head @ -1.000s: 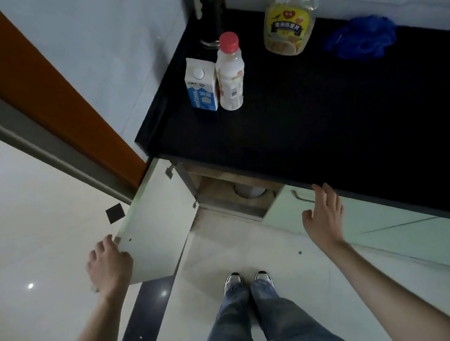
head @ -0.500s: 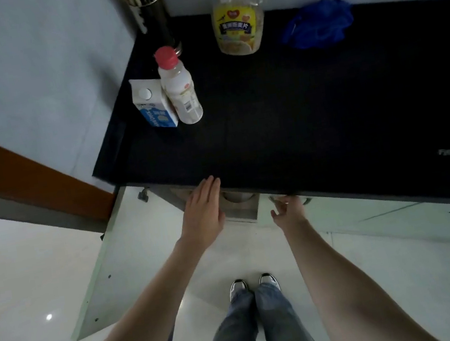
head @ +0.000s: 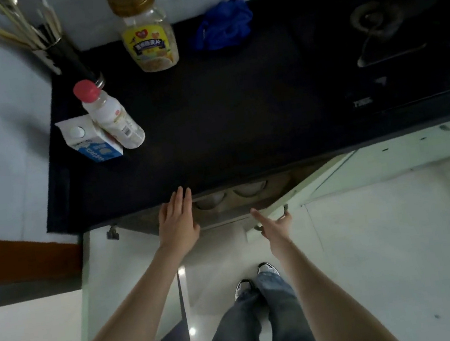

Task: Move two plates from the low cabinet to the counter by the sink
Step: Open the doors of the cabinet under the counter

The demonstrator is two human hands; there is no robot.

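Under the black counter (head: 239,115) the low cabinet (head: 278,185) stands with both pale doors swung out. Two white dishes show inside as curved rims, one (head: 212,200) on the left and one (head: 250,188) on the right; most of each is hidden by the counter edge. My left hand (head: 177,221) is flat with fingers together, fingertips at the cabinet opening just left of the left dish, holding nothing. My right hand (head: 274,223) grips the handle of the right door (head: 302,188), index finger stretched toward the opening.
On the counter stand a milk carton (head: 94,143), a red-capped bottle (head: 110,117), a yellow-labelled jar (head: 148,38), a utensil holder (head: 66,56) and a blue cloth (head: 225,24). A gas hob (head: 380,27) lies at the right. The left door (head: 129,278) sticks out over the floor.
My left hand left the left door and reached up to the cabinet opening. My right hand took the right door's handle and pulled that door open, baring the second dish.
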